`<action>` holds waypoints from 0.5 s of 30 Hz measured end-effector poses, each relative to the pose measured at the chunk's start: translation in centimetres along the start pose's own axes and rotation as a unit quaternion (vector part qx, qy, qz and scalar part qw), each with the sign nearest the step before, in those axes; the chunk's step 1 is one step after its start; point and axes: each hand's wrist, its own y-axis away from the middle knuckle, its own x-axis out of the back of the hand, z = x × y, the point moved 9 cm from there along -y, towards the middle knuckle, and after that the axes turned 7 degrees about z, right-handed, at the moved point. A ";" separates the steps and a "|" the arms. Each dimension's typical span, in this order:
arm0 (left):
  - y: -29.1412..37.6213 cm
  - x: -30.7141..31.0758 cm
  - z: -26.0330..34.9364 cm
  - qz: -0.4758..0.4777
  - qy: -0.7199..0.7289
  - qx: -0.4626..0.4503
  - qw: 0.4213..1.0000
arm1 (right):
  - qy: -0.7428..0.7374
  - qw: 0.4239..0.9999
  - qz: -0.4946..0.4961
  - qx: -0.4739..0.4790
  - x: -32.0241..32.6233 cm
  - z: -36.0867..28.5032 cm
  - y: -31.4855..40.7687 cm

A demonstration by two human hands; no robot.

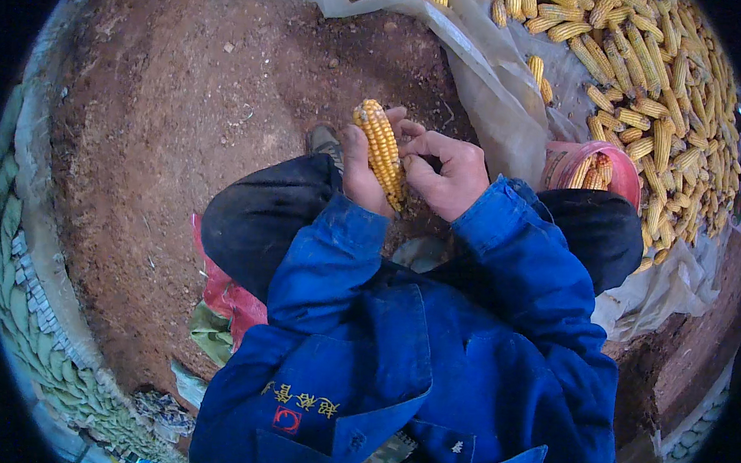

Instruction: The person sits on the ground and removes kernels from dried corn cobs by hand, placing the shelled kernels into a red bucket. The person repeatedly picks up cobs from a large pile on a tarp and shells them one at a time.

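Before my chest, an ear of yellow corn [380,145] lies tilted in my left hand [366,174], its thumb along one side and its fingers behind the ear. My right hand [450,173] is at the ear's right side, thumb and index finger brought together by the kernels; whether something small is pinched between them cannot be told. Beside my right knee stands a red plastic bucket [625,166] with several ears of corn inside.
A large heap of corn ears [666,115] spreads at the right on plastic sheeting [494,90]. Bare reddish soil [162,126] covers the left. A red woven bag [232,296] and a green one [211,333] lie by my left leg. Stacked green sacks [43,365] line the left edge.
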 end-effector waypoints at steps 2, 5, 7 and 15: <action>-0.1 -0.9 -0.5 -0.042 0.118 0.057 0.990 | -0.081 0.993 -0.036 -0.079 -0.4 1.3 -0.2; -0.4 -1.1 -0.6 -0.056 0.150 0.090 0.983 | -0.201 0.956 -0.082 -0.196 -1.0 2.7 0.3; -0.2 -1.6 -0.5 -0.095 0.164 0.115 0.975 | -0.242 0.937 -0.083 -0.239 -0.8 3.3 0.7; 0.1 -2.1 0.3 -0.115 0.155 0.107 0.975 | 0.201 0.978 -0.017 -0.053 1.9 3.9 -0.9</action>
